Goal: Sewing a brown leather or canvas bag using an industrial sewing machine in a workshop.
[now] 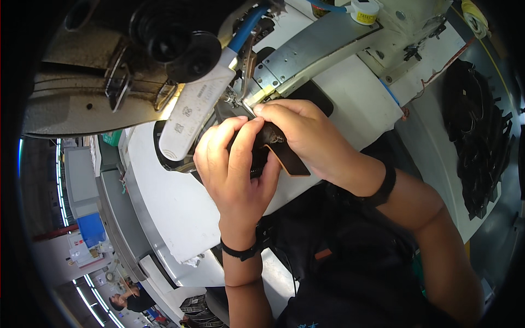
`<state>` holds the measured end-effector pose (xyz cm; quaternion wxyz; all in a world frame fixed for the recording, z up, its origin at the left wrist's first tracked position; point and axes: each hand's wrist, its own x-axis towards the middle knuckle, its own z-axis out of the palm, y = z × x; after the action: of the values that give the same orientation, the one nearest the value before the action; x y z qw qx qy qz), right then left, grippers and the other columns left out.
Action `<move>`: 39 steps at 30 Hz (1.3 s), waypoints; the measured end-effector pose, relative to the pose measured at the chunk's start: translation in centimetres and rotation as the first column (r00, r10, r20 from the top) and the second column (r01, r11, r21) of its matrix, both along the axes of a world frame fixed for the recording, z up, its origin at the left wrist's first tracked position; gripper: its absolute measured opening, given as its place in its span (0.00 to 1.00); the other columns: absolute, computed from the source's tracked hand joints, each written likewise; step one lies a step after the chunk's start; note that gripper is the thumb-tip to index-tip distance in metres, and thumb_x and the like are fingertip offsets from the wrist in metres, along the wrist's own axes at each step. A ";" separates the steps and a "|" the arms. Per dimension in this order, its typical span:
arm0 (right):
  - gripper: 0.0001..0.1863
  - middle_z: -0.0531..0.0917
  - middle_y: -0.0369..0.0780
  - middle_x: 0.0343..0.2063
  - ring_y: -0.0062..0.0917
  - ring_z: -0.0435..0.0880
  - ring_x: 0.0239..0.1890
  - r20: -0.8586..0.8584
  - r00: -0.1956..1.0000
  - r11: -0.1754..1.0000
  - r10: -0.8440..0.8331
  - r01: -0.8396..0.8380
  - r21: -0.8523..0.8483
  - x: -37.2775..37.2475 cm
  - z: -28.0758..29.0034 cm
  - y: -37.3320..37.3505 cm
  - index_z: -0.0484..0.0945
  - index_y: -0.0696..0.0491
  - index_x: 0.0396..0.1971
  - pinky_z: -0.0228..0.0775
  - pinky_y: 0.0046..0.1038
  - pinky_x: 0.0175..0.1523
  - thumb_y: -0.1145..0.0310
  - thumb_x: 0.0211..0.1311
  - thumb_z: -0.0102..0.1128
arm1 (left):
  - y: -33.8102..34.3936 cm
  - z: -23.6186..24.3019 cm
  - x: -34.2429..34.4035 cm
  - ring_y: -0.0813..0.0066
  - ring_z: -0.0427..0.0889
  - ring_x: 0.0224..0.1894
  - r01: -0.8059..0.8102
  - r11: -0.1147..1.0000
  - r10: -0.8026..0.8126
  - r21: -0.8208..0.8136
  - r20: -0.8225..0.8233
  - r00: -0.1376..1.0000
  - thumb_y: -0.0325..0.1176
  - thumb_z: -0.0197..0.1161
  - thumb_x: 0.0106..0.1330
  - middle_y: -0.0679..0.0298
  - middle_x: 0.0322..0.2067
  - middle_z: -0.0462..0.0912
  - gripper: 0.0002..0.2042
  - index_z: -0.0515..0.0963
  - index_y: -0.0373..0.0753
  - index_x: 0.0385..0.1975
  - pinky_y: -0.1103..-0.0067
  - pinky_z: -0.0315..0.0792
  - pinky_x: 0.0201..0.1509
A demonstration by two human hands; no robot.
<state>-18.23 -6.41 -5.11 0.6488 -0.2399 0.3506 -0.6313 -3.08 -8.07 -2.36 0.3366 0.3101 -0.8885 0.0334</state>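
Note:
Both my hands are at the needle area of a sewing machine [322, 49], working on a black strap-like piece [291, 159] with a tan edge. My left hand [232, 158] is closed on the piece from the left, its fingers bent over the top and the thumb beneath. My right hand [311, 136] grips the same piece from the right, thumb and index finger pressed close to the presser foot [234, 98]. The piece's tail hangs down between my hands. My fingers hide the rest of it, and the needle tip cannot be made out.
A white arm-shaped part [194, 112] with a blue tube [249, 27] leans in at the left. The white table [164, 213] surrounds the machine. Black pieces lie heaped [473, 136] on the right. A small white round container [365, 11] sits on the machine. Another person [134, 300] is far off, lower left.

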 end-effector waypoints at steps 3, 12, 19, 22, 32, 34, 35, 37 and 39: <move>0.14 0.82 0.32 0.31 0.13 0.77 0.37 -0.018 0.999 0.999 0.039 -0.039 0.003 -0.3 -0.6 0.0 0.83 0.58 0.36 0.68 0.20 0.43 0.64 0.76 0.53 | -0.2 -0.9 -0.4 0.58 0.78 0.55 -0.017 0.997 0.020 -0.069 0.042 0.999 0.26 0.74 0.47 0.63 0.52 0.81 0.27 0.81 0.42 0.53 0.64 0.67 0.60; 0.15 0.89 0.45 0.40 0.35 0.84 0.45 -0.729 0.573 0.881 -0.375 -0.026 -0.473 -1.3 -3.2 -0.6 0.85 0.60 0.42 0.75 0.31 0.54 0.68 0.72 0.50 | -1.1 -0.6 -0.4 0.61 0.84 0.46 0.001 0.992 -0.004 -0.125 -0.025 1.000 0.26 0.73 0.48 0.64 0.41 0.87 0.19 0.83 0.40 0.43 0.69 0.71 0.56; 0.13 0.85 0.49 0.35 0.47 0.84 0.37 -0.801 0.594 0.882 -0.069 -0.340 -0.327 -3.3 -3.4 -0.4 0.77 0.57 0.48 0.76 0.43 0.45 0.73 0.67 0.50 | -1.6 0.2 0.4 0.63 0.85 0.45 0.055 0.996 -0.057 -0.070 -0.017 0.998 0.27 0.75 0.48 0.63 0.39 0.88 0.18 0.84 0.39 0.42 0.71 0.72 0.53; 0.08 0.84 0.48 0.29 0.46 0.86 0.33 -0.858 0.411 0.813 -0.307 -0.356 -0.461 -3.4 -3.6 -0.8 0.76 0.57 0.41 0.77 0.45 0.37 0.73 0.63 0.53 | -2.0 0.6 0.4 0.63 0.85 0.43 0.079 0.989 -0.072 -0.125 0.061 0.996 0.27 0.75 0.49 0.63 0.38 0.88 0.16 0.84 0.39 0.40 0.71 0.73 0.52; 0.12 0.84 0.46 0.41 0.45 0.86 0.40 -0.830 0.421 0.764 -0.366 -0.374 -0.526 -3.2 -4.5 -1.1 0.76 0.58 0.48 0.78 0.41 0.41 0.74 0.65 0.61 | 8.6 1.0 -0.4 0.80 0.76 0.36 0.270 0.657 0.347 0.704 -0.600 0.721 0.31 0.52 0.78 0.54 0.58 0.77 0.12 0.74 0.33 0.54 0.84 0.73 0.32; 0.08 0.84 0.46 0.34 0.45 0.86 0.34 -0.750 0.486 0.742 -0.449 -0.265 -0.616 -3.1 -4.5 -1.1 0.76 0.58 0.41 0.79 0.41 0.37 0.76 0.62 0.58 | 9.1 0.4 -0.9 0.79 0.72 0.30 0.602 0.456 0.663 0.655 -0.702 0.260 0.46 0.45 0.83 0.57 0.51 0.80 0.19 0.74 0.34 0.51 0.84 0.70 0.22; 0.10 0.84 0.45 0.36 0.45 0.86 0.36 -0.762 0.492 0.755 -0.421 -0.275 -0.595 -3.1 -4.5 -1.0 0.77 0.59 0.43 0.80 0.41 0.38 0.76 0.62 0.58 | 8.6 0.3 -1.0 0.77 0.74 0.29 0.710 0.318 0.708 0.628 -0.656 0.263 0.53 0.42 0.82 0.57 0.45 0.80 0.24 0.74 0.36 0.47 0.82 0.70 0.23; 0.09 0.84 0.45 0.36 0.45 0.86 0.36 -0.768 0.500 0.759 -0.401 -0.289 -0.584 -3.1 -4.3 -1.0 0.77 0.58 0.42 0.79 0.41 0.38 0.76 0.62 0.58 | 7.2 0.3 -1.1 0.72 0.79 0.29 0.849 -0.055 0.775 0.526 -0.513 0.368 0.68 0.36 0.78 0.60 0.32 0.83 0.36 0.78 0.36 0.42 0.79 0.71 0.23; 0.08 0.84 0.45 0.37 0.45 0.86 0.37 -0.769 0.506 0.765 -0.391 -0.286 -0.578 -3.3 -4.1 -1.0 0.76 0.58 0.41 0.79 0.41 0.38 0.76 0.62 0.58 | 5.0 0.1 -1.3 0.71 0.80 0.28 0.811 -0.086 0.758 0.579 -0.490 0.430 0.70 0.35 0.77 0.59 0.33 0.84 0.39 0.79 0.35 0.43 0.78 0.71 0.22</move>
<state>-21.54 -7.46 -9.21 0.2412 -0.7145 0.3936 -0.5257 -4.38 -3.06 -2.23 0.3863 0.3664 -0.2250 -0.8160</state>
